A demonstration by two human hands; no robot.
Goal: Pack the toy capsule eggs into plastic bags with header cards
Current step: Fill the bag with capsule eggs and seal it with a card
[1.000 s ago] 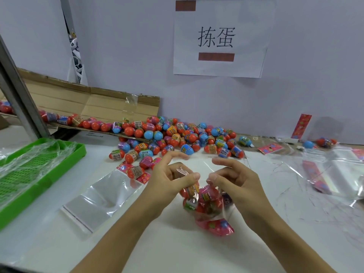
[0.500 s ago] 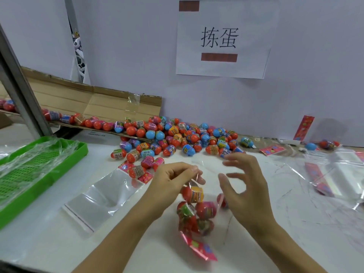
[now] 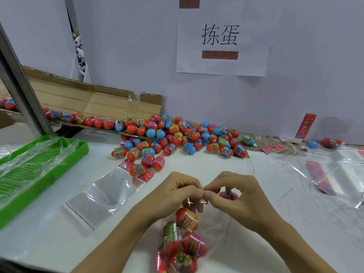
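A green tray (image 3: 45, 170) waits at my left on the table (image 3: 256, 174), then an empty bag (image 3: 102, 196), ready for filling. My left hand (image 3: 175, 196) and right hand (image 3: 242, 198) both grip the filled bag (image 3: 185, 241) by its mouth, so the eggs (image 3: 186, 216) hang inside; loose eggs (image 3: 177, 134) lie beyond

head cam | looks forward-down | close over table (image 3: 197, 166) | faces wall (image 3: 137, 46)

Orange, blue and pink eggs (image 3: 177, 136) with printed labels; white tabletop (image 3: 49, 243); green tray (image 3: 11, 205); brown cardboard box (image 3: 78, 99); clear bags (image 3: 102, 196).
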